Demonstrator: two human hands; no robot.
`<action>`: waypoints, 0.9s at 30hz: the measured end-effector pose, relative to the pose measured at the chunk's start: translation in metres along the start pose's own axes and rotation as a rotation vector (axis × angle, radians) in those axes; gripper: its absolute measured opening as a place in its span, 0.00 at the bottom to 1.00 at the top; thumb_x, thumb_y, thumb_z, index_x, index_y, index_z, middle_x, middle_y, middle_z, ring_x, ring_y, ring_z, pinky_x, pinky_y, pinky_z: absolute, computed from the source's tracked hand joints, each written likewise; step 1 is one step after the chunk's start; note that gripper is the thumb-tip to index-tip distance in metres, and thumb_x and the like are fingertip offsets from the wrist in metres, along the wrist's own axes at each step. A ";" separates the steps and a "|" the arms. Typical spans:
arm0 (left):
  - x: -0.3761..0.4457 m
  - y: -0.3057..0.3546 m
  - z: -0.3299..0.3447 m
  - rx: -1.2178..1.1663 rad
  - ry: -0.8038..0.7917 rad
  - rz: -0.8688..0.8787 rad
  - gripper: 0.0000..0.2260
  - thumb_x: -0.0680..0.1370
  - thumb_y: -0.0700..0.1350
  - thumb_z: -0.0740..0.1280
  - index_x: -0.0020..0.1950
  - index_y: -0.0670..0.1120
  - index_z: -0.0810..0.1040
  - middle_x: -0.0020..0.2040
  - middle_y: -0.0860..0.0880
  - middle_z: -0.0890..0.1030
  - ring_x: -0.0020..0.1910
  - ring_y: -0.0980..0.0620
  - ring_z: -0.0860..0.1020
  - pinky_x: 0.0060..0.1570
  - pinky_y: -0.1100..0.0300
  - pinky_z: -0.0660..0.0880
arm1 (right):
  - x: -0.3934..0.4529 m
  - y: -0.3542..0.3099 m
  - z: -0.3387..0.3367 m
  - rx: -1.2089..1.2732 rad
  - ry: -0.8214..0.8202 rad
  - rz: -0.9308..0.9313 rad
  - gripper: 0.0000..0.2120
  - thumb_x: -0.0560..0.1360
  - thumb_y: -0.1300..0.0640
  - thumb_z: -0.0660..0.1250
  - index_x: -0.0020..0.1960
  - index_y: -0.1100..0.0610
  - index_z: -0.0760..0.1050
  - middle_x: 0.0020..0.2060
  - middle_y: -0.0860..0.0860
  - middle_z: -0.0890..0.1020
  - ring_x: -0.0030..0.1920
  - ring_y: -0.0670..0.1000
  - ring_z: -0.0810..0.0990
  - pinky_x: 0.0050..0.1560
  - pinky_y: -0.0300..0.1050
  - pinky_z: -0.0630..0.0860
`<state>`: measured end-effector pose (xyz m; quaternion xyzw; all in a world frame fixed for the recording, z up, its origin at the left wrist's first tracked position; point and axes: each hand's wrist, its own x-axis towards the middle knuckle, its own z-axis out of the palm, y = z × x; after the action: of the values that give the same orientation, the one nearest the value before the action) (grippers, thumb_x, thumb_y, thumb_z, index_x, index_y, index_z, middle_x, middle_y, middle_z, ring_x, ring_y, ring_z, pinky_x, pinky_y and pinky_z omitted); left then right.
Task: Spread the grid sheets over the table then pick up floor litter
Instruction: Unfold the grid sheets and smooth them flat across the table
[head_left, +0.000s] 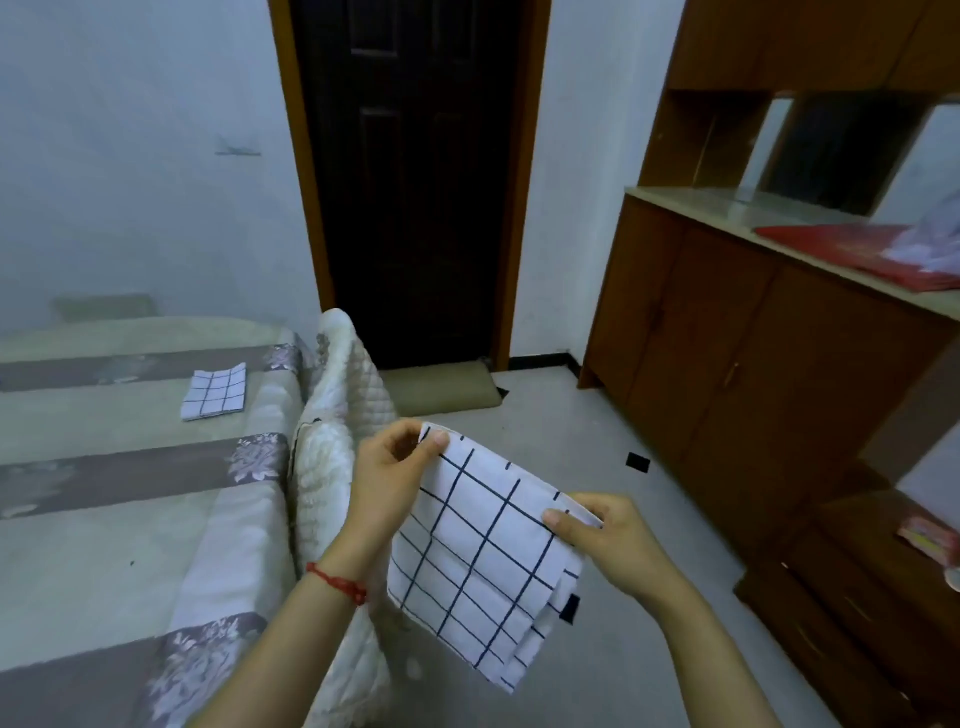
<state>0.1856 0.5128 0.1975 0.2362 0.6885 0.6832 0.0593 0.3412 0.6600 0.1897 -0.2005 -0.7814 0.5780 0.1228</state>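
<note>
Two hands — left hand (387, 470), right hand (608, 540) — pinch a soft folded grid sheet (483, 561).

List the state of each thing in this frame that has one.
Held sheet: folded, pinched at two top corners.
Second sheet: folded, lying on the bed.
Left hand: gripping.
Right hand: gripping.
Door: shut.
Cabinet doors: shut.

Both hands (387, 480) pinch folded grid sheet (483, 566) above floor (571, 415).
</note>
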 end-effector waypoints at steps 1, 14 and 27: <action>0.005 -0.004 0.004 0.066 0.089 -0.009 0.03 0.73 0.41 0.69 0.43 0.48 0.78 0.40 0.54 0.81 0.41 0.58 0.78 0.46 0.64 0.75 | 0.011 -0.002 -0.005 0.001 0.003 -0.020 0.12 0.74 0.58 0.67 0.42 0.69 0.78 0.36 0.62 0.82 0.37 0.50 0.79 0.42 0.47 0.75; -0.015 0.008 0.079 -0.254 0.072 -0.504 0.14 0.75 0.48 0.66 0.48 0.37 0.81 0.37 0.44 0.83 0.33 0.51 0.82 0.29 0.64 0.76 | 0.088 -0.008 -0.012 0.074 -0.223 -0.191 0.12 0.70 0.59 0.71 0.31 0.60 0.73 0.29 0.55 0.70 0.30 0.48 0.68 0.31 0.38 0.65; -0.011 -0.006 -0.026 -0.002 0.682 -0.281 0.13 0.74 0.43 0.67 0.35 0.34 0.75 0.32 0.43 0.71 0.34 0.48 0.69 0.38 0.55 0.68 | 0.136 -0.029 0.020 0.043 -0.230 -0.375 0.19 0.72 0.58 0.69 0.27 0.65 0.67 0.25 0.49 0.65 0.29 0.45 0.62 0.31 0.40 0.59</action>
<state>0.1836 0.4845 0.1909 -0.1020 0.6937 0.7085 -0.0798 0.2065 0.6974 0.2060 0.0184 -0.8014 0.5806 0.1424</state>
